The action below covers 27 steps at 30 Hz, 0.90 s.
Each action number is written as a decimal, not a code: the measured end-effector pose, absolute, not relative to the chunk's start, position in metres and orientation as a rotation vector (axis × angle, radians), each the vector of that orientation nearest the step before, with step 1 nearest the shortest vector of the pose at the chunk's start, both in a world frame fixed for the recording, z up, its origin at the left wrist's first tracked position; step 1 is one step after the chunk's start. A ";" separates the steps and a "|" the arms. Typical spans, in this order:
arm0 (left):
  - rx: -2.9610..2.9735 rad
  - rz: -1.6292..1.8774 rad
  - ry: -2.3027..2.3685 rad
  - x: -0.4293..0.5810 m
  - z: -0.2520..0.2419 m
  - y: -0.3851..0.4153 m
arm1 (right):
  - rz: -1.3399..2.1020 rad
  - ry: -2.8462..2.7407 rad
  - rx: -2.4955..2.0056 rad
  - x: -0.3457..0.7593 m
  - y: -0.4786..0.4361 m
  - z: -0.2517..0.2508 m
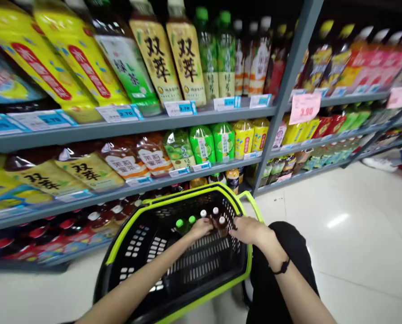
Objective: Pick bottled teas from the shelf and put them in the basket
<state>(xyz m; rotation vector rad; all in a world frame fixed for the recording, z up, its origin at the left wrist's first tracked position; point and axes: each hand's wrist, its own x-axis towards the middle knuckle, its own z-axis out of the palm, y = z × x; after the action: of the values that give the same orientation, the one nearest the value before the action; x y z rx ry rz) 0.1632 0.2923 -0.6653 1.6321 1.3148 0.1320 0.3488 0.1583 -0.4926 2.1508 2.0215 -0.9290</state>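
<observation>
A black shopping basket (179, 311) with a lime-green rim stands in front of me. Inside, at its right end, are several small bottles: dark ones with white caps, such as this brown bottle (223, 228), and two with green caps, one of them a green-capped bottle (180, 225). My left hand (201, 228) reaches into the basket, its fingers closed at a white-capped bottle (203, 213) in the group. At the basket's right side is my right hand (251, 230), over the rim, fingers slightly apart and pointing at the nearest brown bottle. Its fingertips are blurred.
Grey shelves (133, 121) of bottled drinks run along the front, with price tags on their edges. A pink price card (305, 109) hangs beside the upright post (288, 67). My bent knee (288, 243) is right of the basket. A person's shoe (379, 163) shows far right.
</observation>
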 end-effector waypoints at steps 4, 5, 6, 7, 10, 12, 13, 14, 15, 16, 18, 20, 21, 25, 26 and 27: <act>1.550 0.251 1.306 0.095 -0.609 0.323 | -0.769 2.145 2.267 0.344 0.164 -0.487; 1.544 0.284 1.304 0.077 -0.596 0.330 | -0.713 2.211 2.306 0.342 0.167 -0.481; 1.551 0.315 1.304 0.062 -0.585 0.336 | -0.659 2.310 2.359 0.341 0.171 -0.473; 1.558 0.343 1.296 0.048 -0.575 0.340 | -0.609 2.437 2.421 0.339 0.175 -0.462; 1.707 0.395 1.232 0.022 -0.554 0.343 | -0.389 2.862 2.637 0.341 0.196 -0.415; 1.918 0.436 1.180 0.016 -0.546 0.340 | -0.068 2.957 2.721 0.349 0.219 -0.374; 2.019 0.451 1.164 0.015 -0.543 0.338 | 0.089 2.981 2.713 0.357 0.234 -0.353; 2.106 0.456 1.164 0.015 -0.540 0.336 | 0.273 2.967 2.710 0.366 0.251 -0.332; 2.182 0.449 1.181 0.014 -0.537 0.333 | 0.460 2.906 2.711 0.377 0.269 -0.311; 2.265 0.415 1.214 0.013 -0.535 0.331 | 0.637 2.796 2.731 0.390 0.288 -0.291; 2.454 0.280 1.306 0.011 -0.529 0.328 | 0.929 2.498 2.825 0.418 0.323 -0.255; 2.599 0.143 1.359 0.008 -0.523 0.327 | 1.122 2.175 2.955 0.445 0.352 -0.226; 2.635 0.084 1.362 0.007 -0.519 0.326 | 1.172 2.039 3.016 0.457 0.363 -0.214; 2.667 -0.036 1.330 0.010 -0.511 0.326 | 1.223 1.917 3.043 0.492 0.393 -0.183; 2.668 -0.056 1.332 0.011 -0.510 0.326 | 1.197 1.899 3.022 0.497 0.399 -0.179; 2.668 -0.069 1.332 0.013 -0.510 0.327 | 1.160 1.882 3.000 0.502 0.405 -0.176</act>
<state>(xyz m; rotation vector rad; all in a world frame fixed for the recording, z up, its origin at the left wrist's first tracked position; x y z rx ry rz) 0.0131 0.3265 -0.5098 2.6677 1.3319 -0.0687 0.5025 0.4048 -0.1764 2.9997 1.8820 1.1603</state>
